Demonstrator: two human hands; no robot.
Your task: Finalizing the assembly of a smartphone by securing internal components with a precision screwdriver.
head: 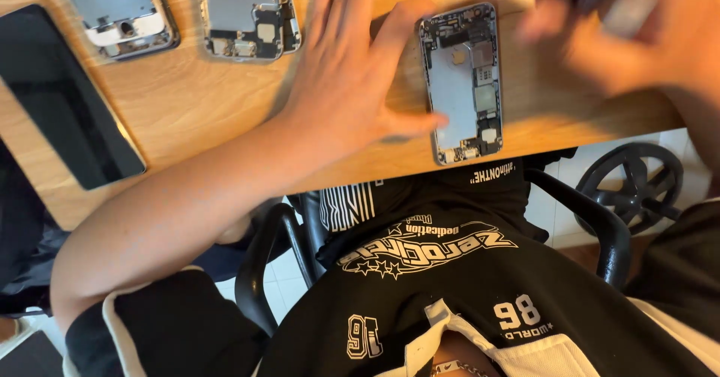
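An opened phone body (461, 85) lies face down on the wooden table (195, 115) near its edge, with its circuit parts and metal shields exposed. My left hand (345, 77) rests flat on the table just left of it, fingers spread, and the thumb touches the phone's left side. My right hand (622, 32) hovers at the top right, above and to the right of the phone. It is heavily blurred. A small pale thing seems to sit in its fingers, but I cannot tell what it is.
Two more opened phone bodies (120, 10) (247, 10) lie at the top left. Next to them is a black screen panel (64, 100), close to the table's left edge. Below the table are black chair armrests (592, 212) and a chair base (634, 182).
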